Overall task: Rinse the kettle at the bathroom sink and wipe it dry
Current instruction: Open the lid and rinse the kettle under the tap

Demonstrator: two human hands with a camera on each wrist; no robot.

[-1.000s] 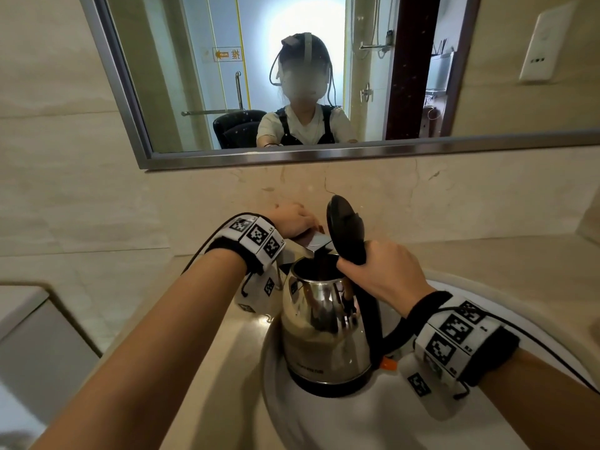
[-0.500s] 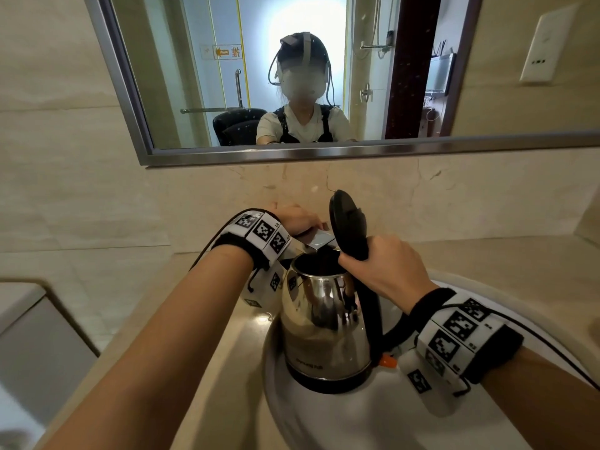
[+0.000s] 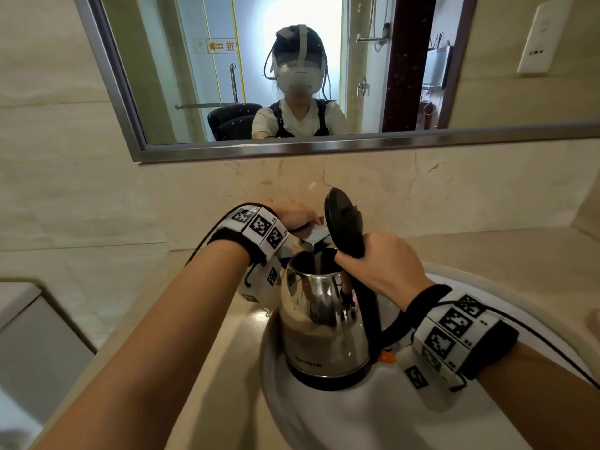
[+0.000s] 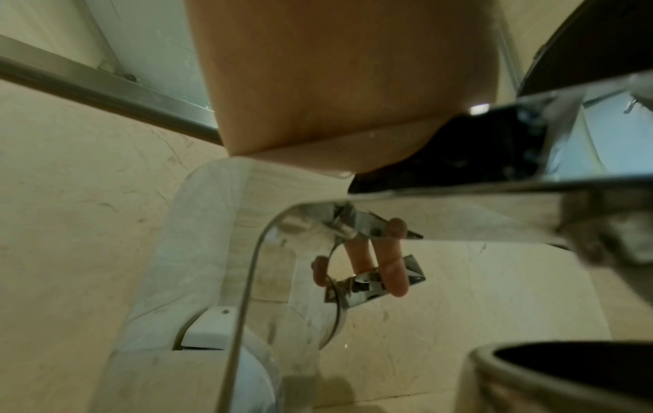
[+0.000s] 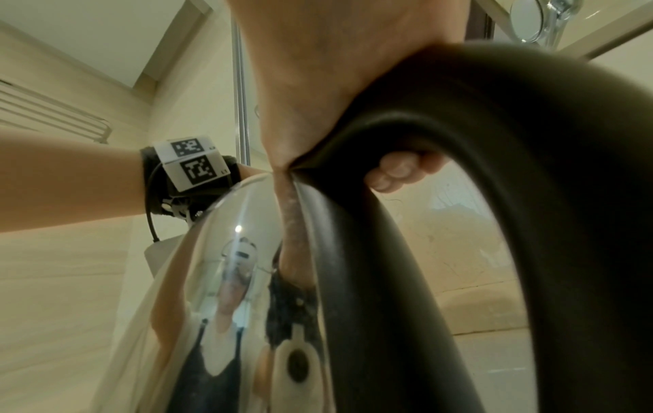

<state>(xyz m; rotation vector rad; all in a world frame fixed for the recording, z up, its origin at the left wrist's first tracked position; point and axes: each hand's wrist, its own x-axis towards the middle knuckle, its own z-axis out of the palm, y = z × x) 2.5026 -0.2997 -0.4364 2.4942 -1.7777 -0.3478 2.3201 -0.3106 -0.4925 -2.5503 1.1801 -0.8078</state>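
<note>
Steel kettle (image 3: 324, 323), lid up, in right grip (image 3: 383, 267); left hand (image 3: 293, 216) on tap (image 3: 313, 237).

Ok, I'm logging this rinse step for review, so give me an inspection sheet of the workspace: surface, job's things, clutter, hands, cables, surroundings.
Surface: beige stone counter around a white basin.
Job's things: steel kettle upright over the basin, its black lid flipped open, mouth under the chrome faucet; a stream of water appears to run in. No wiping cloth seen.
Clutter: nothing seen.
Hands: left hand rests on the faucet top; right hand grips the kettle's black handle.
Cables: a thin black lead runs from each wrist band.
Surroundings: mirror above the marble wall, white wall socket at upper right.
</note>
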